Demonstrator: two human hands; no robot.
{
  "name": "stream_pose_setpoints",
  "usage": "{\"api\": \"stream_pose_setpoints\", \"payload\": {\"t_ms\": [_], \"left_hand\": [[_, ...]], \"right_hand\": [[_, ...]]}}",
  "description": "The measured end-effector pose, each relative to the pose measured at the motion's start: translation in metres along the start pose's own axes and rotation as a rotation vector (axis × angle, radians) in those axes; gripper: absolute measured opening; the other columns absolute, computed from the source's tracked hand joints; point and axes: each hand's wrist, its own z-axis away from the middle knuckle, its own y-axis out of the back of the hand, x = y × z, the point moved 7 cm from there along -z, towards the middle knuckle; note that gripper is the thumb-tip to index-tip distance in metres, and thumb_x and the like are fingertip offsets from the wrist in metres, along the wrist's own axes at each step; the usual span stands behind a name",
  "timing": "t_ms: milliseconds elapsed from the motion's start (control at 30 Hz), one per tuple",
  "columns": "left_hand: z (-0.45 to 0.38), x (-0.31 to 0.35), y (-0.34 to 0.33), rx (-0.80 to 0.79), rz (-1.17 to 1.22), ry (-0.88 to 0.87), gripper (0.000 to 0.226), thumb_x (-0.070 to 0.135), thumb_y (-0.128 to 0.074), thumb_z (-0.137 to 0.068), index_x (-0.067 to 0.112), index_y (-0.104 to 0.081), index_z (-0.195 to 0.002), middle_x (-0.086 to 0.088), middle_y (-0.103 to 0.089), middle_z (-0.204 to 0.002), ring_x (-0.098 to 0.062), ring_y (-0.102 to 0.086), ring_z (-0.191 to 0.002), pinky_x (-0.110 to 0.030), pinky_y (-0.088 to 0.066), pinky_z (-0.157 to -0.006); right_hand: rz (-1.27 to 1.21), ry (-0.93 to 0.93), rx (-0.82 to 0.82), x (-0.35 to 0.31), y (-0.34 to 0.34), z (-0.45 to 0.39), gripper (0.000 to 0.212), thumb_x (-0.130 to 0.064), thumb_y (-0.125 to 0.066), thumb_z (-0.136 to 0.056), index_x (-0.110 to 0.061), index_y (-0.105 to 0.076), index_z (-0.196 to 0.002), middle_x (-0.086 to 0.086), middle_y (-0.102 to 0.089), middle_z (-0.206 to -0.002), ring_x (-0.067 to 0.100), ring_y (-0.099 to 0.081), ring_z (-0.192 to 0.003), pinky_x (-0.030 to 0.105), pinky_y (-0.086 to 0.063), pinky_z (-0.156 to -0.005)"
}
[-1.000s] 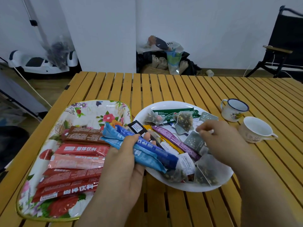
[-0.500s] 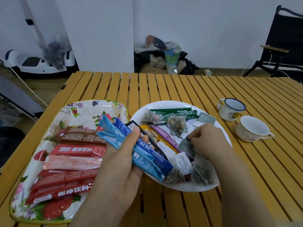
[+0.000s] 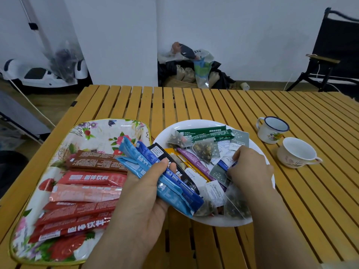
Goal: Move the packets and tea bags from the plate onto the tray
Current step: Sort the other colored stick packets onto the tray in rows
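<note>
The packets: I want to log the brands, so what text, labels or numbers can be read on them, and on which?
"Mellow Original flavor": white print on the green packet at the far side of the plate.
Chinese characters: large white print on the red packets on the tray.
Large white characters on the blue packets in the left hand: partly covered, unreadable.
Digits on the white tag: blurred.
Black packet label: too small.
</note>
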Motion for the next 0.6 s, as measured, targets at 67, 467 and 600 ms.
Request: {"api": "stream_pose_setpoints", "payload": {"t_ms": [67,467,600], "left_hand": [[0.0,0.0,0.0,-0.008,-0.006,0.004,0.02,0.005,-0.06,-0.086,0.017,-0.057,-0.102,-0.003,-0.067,-0.068,-0.01,-0.066,-0.055,-0.025,-0.054,-0.045],[-0.001,0.0,-0.002,-0.014,0.002,0.03,0.013,0.004,-0.059,-0.086,0.014,-0.056,-0.094,-0.002,-0.066,-0.059,-0.01,-0.065,-0.051,-0.026,-0.054,-0.045],[0.0,0.001,-0.002,-0.004,0.019,0.037,0.014,0.003,-0.059,-0.086,0.015,-0.057,-0.093,-0.002,-0.066,-0.06,-0.01,-0.065,-0.049,-0.025,-0.053,-0.044]], "right_hand": [[0.026,0.0,-0.011,0.0,-0.002,-0.001,0.036,-0.02,-0.068,-0.078,-0.019,-0.049,-0.11,0.005,-0.057,-0.111,0.025,-0.052,-0.108,0.04,-0.032,-0.092],[0.015,0.055,-0.059,-0.009,0.0,0.005,0.044,-0.026,-0.07,-0.075,-0.017,-0.046,-0.11,0.003,-0.065,-0.095,0.025,-0.054,-0.096,0.038,-0.025,-0.082],[0.006,0.063,-0.055,-0.011,0.001,0.006,0.038,-0.027,-0.071,-0.075,-0.018,-0.047,-0.103,0.004,-0.064,-0.096,0.024,-0.052,-0.094,0.037,-0.023,-0.079]]}}
